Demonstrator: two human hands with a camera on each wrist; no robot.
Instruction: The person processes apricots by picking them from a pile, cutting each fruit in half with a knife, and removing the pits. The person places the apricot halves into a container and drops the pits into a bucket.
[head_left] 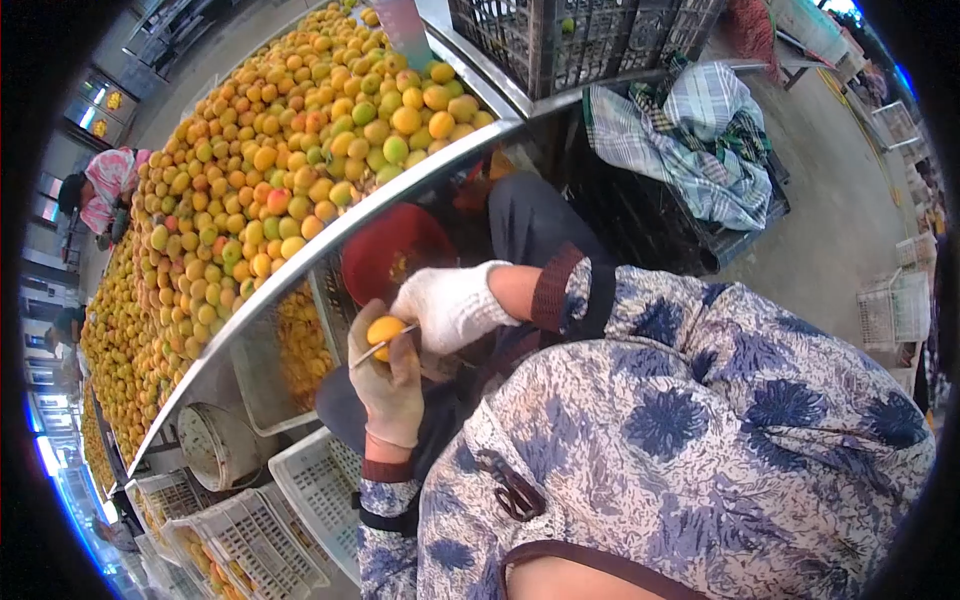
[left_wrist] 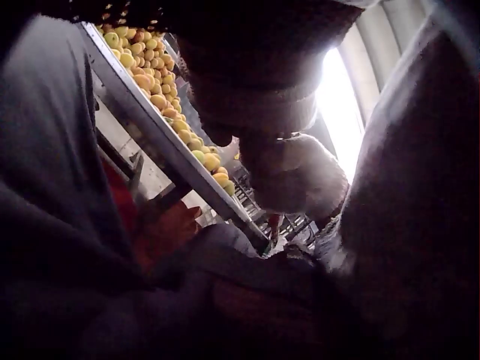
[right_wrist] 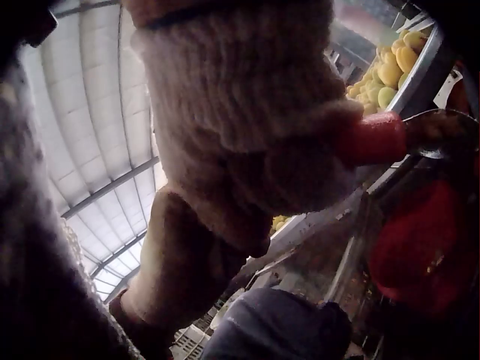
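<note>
My gloved left hand [head_left: 392, 395] holds a yellow-orange apricot [head_left: 381, 329] between thumb and fingers, above my lap. A thin metal blade [head_left: 373, 351] lies across the fruit. My right hand [head_left: 450, 308], in a white knitted glove, meets the left at the apricot and grips the knife. In the right wrist view the knife's red handle [right_wrist: 379, 139] sticks out of the curled right fingers. The gloves hide most of the blade. In the left wrist view the hands are dark, with the fruit largely hidden.
A metal-edged table [head_left: 330, 232] heaped with apricots runs along in front. Below it are a red bucket [head_left: 395, 240], a bin of orange fruit pieces [head_left: 302, 340], a white bucket [head_left: 215, 445] and plastic crates [head_left: 255, 540]. Checked cloth [head_left: 700, 150] lies on a black crate; another person [head_left: 105, 185] sits at the far side.
</note>
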